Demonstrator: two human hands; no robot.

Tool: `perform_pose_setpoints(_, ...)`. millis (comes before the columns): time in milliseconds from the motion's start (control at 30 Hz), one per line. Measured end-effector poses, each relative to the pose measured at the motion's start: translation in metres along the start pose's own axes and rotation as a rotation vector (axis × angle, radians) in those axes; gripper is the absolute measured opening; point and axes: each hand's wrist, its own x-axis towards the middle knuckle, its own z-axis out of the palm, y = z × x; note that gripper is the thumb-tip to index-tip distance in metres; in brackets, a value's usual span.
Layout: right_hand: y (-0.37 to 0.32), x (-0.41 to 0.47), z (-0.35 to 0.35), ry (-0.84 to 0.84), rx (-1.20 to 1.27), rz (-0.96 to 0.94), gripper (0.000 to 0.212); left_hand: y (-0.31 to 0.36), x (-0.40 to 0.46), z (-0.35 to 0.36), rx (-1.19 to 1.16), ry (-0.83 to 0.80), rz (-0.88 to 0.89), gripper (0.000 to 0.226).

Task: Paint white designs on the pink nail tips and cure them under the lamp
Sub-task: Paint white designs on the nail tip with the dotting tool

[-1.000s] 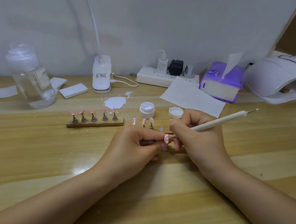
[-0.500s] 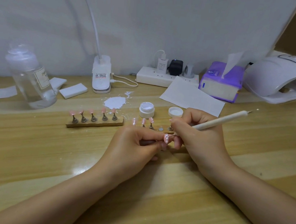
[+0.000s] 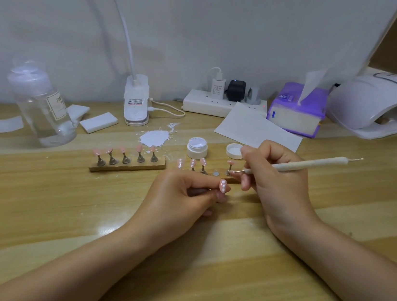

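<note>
Your left hand point(image 3: 181, 198) pinches a pink nail tip point(image 3: 223, 186) bearing white dots; your right hand point(image 3: 274, 180) grips the dotting pen point(image 3: 306, 164), its point just beside that tip, above the tabletop point(image 3: 58, 207).

Head view, single: worn camera, wide-angle, looking forward and down across the table point(image 3: 32, 217) toward the back wall point(image 3: 209, 25); hands close below, forearms entering from the bottom edge.

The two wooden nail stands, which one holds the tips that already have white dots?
The right-hand stand, nearest the right hand: its tips carry white dots. The left stand's five tips are plain pink.
</note>
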Motion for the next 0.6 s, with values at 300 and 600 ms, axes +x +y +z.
perform_pose_setpoints(300, -0.0033, -0.0041, 0.0021, -0.014, -0.024, -0.054, 0.034, 0.0003, -0.0001, -0.0001, -0.001, -0.001, 0.006, 0.036)
perform_pose_setpoints(600, -0.0091, -0.0082, 0.003, -0.071, -0.043, -0.045, 0.035, 0.0, -0.0005, -0.0012, -0.009, -0.001, 0.009, 0.029)
